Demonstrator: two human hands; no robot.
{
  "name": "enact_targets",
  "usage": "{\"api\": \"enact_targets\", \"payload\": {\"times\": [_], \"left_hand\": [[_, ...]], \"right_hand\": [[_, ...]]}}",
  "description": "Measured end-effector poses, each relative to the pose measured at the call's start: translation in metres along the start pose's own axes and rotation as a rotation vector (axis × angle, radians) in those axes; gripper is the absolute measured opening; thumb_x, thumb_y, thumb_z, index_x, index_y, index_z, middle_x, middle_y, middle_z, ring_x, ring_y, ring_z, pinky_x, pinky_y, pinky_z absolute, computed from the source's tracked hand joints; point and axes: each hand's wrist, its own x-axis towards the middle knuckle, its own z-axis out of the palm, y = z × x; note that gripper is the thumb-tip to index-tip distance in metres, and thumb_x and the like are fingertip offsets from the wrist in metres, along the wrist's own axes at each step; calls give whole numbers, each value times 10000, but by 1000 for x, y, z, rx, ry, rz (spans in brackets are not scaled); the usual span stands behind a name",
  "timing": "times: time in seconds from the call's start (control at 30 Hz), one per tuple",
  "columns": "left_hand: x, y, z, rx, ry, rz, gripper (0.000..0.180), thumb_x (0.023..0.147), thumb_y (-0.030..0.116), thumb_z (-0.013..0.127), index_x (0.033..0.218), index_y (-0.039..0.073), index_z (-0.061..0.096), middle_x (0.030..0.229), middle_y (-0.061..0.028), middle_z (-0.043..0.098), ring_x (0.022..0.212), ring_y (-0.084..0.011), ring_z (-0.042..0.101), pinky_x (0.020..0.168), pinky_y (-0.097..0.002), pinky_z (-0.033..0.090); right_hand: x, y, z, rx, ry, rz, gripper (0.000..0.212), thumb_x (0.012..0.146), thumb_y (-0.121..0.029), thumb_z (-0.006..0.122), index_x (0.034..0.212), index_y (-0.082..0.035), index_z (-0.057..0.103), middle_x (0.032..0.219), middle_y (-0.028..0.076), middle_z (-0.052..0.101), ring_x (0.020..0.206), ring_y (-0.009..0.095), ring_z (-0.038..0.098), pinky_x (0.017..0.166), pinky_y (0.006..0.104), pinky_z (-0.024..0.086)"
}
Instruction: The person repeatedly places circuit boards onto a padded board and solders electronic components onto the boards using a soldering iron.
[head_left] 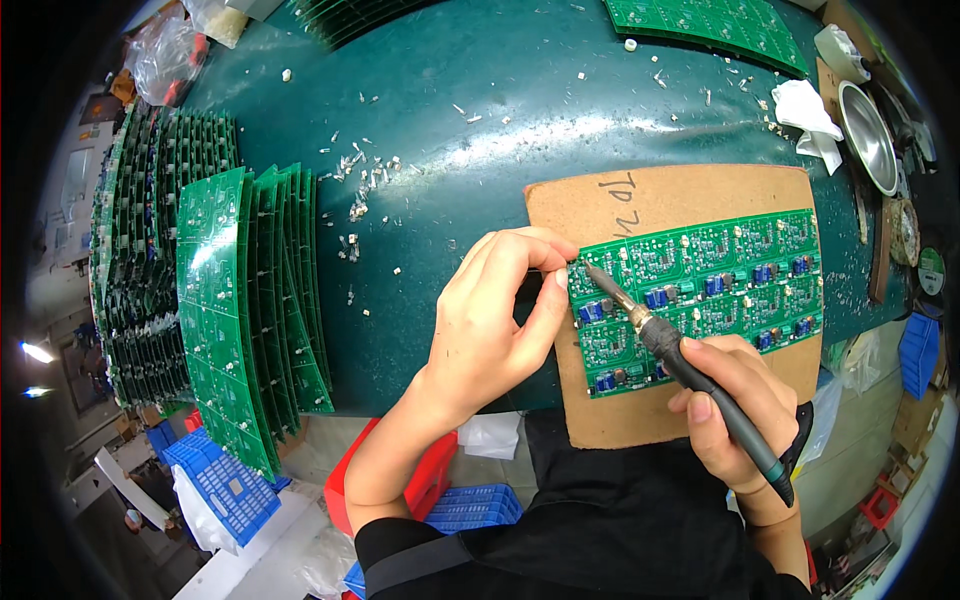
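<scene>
A green circuit board panel (706, 264) with blue and silver parts lies on a brown cardboard sheet (720, 190) in front of me. My right hand (762, 392) is closed round the dark handle of a soldering iron (668, 345). The iron slants up to the left, its tip at the panel's upper left corner. Beside that corner, my left hand (490, 310) pinches with thumb and forefinger close to the iron's tip. Whatever lies between those fingertips is too small to make out.
Stacked green panels (215, 300) stand at the table's left side, with more panels (710, 30) at the far edge. Small clipped bits (365, 180) litter the green tabletop (430, 120). A metal bowl (868, 138) and white tissue (806, 118) sit at the right. Blue crates (225, 485) are below.
</scene>
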Motion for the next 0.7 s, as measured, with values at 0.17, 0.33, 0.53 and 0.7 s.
{"api": "enact_targets", "payload": {"times": [0.17,0.33,0.53,0.7], "left_hand": [[0,0,1,8,10,-4,99,832,-43,643,890,2,576,978,-79,701,591,-32,411,531,-188,364],[0,0,2,9,25,-19,93,832,-40,647,883,6,584,972,-73,701,605,-37,434,535,-187,367],[3,2,3,33,2,30,99,806,-37,660,854,25,600,956,-67,693,658,-55,506,550,-191,386],[3,4,1,26,-3,6,112,780,-39,653,848,26,593,960,-66,693,645,-54,491,557,-204,399]], "right_hand": [[1,-1,0,-3,-5,-3,290,810,21,645,1088,103,622,831,165,660,756,298,670,687,354,550],[4,3,-1,-4,-9,-34,306,799,26,647,1096,97,624,824,164,658,757,300,669,690,353,551],[4,-1,-1,-31,-21,-17,319,790,12,656,1097,93,627,806,157,658,753,298,668,694,348,551],[-6,1,-19,-30,119,10,298,859,-77,603,1102,93,619,789,176,663,711,246,658,650,319,543]]}}
